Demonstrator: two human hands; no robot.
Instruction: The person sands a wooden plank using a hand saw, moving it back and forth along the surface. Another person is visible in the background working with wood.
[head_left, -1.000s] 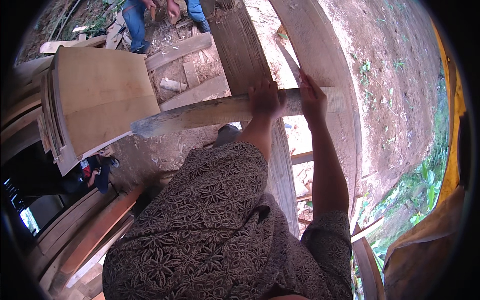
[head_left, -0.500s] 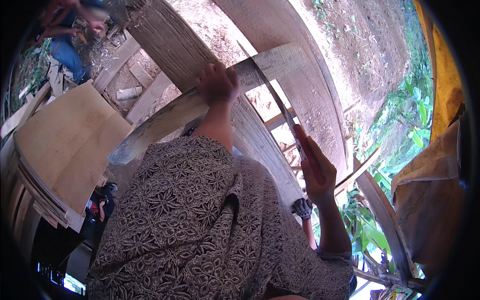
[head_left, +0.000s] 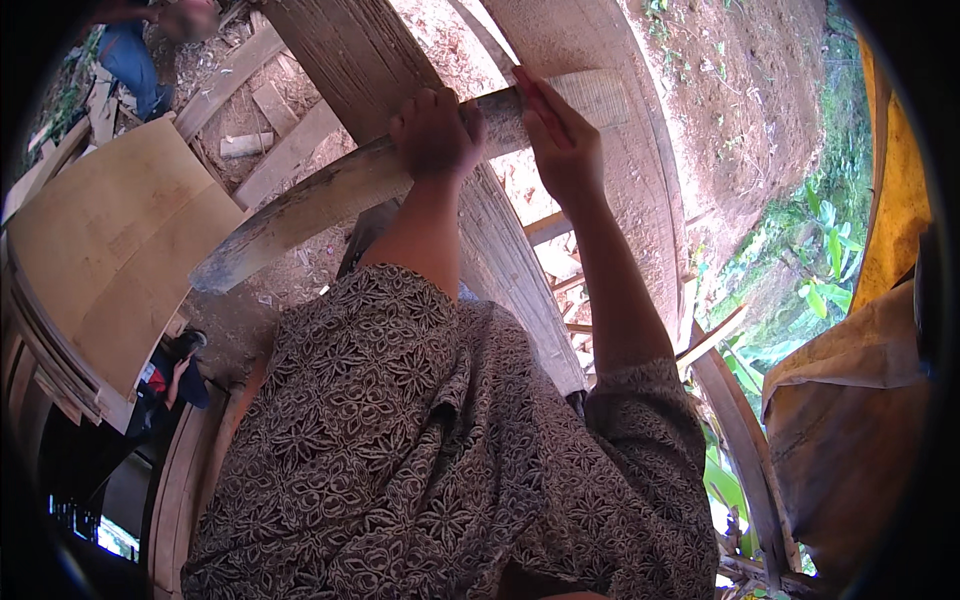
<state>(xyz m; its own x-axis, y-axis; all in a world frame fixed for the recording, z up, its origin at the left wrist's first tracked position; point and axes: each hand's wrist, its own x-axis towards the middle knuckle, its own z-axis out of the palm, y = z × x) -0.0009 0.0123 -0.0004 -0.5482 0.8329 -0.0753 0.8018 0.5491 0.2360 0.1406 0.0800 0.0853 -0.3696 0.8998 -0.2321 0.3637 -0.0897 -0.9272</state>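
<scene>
Clearly, one patterned shirt (head_left: 400,420), dark with pale flowers, filled most of the lower view, and one stretch of bare dirt ground (head_left: 740,130) spread along the right. Two heavy timbers ran away from the wearer: one grooved beam (head_left: 350,60) on the left and one broader, smoother plank (head_left: 640,200) on the right, with a gap between them. One stack of thin wooden sheets (head_left: 120,230) stood at the left; its layers overlapped too closely to count. Two covers hung at the far right, one yellow sheet (head_left: 895,150) and one brown sheet (head_left: 850,430) below it. One board (head_left: 310,205) lay crosswise over both timbers, its right end on the broader plank and its left end reaching out past the grooved beam toward the stack. Two other people showed at the left, one person in blue trousers (head_left: 135,65) and one person in dark clothes (head_left: 170,380). One saw with a red handle (head_left: 540,105) pointed away beyond the board; whether its blade touched the wood could not be told. Two hands worked there: the left hand (head_left: 437,135) gripped the board with bent fingers above the grooved beam, and the right hand (head_left: 570,160) was closed around the saw's handle, near the broader plank
</scene>
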